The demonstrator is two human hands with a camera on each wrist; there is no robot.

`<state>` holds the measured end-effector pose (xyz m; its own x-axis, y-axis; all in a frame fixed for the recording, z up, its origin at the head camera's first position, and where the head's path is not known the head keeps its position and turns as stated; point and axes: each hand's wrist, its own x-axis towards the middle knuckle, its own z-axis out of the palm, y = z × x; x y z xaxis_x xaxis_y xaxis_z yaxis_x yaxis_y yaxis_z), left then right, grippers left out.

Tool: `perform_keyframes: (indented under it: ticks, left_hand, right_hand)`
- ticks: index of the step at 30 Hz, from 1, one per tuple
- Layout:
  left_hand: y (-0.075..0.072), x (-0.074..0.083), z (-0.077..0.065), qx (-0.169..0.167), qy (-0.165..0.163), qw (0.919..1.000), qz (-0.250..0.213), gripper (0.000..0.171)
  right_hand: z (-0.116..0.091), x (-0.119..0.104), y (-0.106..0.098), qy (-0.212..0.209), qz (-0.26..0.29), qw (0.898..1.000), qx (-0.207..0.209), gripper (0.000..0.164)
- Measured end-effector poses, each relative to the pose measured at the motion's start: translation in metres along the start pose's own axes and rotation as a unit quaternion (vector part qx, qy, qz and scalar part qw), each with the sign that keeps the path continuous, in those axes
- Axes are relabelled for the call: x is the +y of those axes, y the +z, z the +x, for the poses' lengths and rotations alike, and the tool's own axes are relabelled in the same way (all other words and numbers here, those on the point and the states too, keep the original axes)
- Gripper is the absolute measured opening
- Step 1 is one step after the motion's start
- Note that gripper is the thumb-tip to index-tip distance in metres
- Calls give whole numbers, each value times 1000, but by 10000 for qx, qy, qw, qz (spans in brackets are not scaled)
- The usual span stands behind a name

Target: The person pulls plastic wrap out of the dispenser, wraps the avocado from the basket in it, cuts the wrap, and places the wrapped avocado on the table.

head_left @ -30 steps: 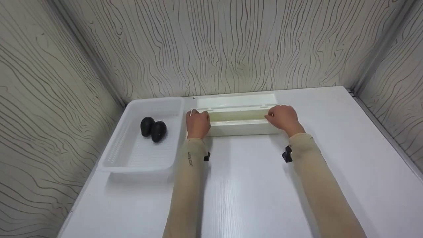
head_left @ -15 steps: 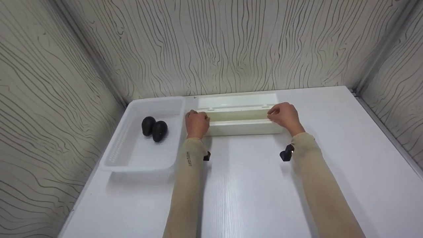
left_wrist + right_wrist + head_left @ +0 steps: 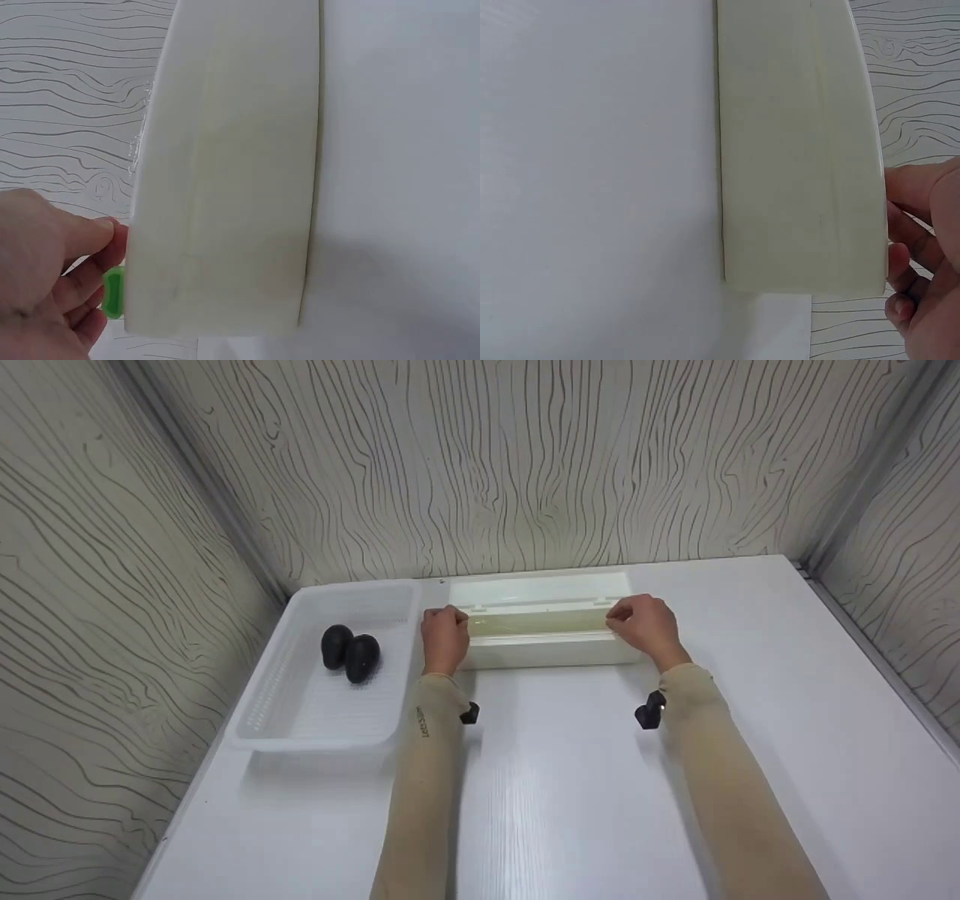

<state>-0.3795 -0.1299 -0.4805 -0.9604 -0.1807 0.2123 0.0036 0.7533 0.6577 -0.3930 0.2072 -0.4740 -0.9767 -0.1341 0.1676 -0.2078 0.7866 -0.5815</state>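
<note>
A long white cling film dispenser (image 3: 547,655) stands at the back of the table, its lid (image 3: 540,587) swung back. Clear cling film (image 3: 495,624) glints along its opening, and a crinkled film edge (image 3: 141,127) shows in the left wrist view. At the box's left end my left hand (image 3: 445,640) pinches the film between thumb and forefinger. My right hand (image 3: 646,628) pinches at the right end, thumb against forefinger; the film there is too clear to make out. A small green piece (image 3: 113,292) sits by the left fingers at the box end.
To the left is a white plastic basket (image 3: 315,742) with two dark avocado-like fruits (image 3: 362,658) lying in it. Its right rim is close to my left hand. Wood-grain panels (image 3: 525,465) enclose the white table (image 3: 555,780) at the back and sides.
My left fingers have drawn together into a pinch at the box's left end. The right thumb and forefinger have closed together at the right end. Basket and fruits are unmoved.
</note>
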Motion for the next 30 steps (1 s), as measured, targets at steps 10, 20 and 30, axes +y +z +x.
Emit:
perform_keyframes:
  ticks: [10,20,30]
  left_hand:
    - [-4,4,2,-273,660,9802,1844,22]
    - [4,7,8,-111,800,9688,2343,8]
    - [6,0,5,284,1095,9751,1910,5]
  right_hand:
    - [-1,-5,1,70,-133,9999,-86,26]
    - [-1,-5,3,95,-101,9999,-55,26]
    - [6,-13,17,-415,-279,9987,-54,32]
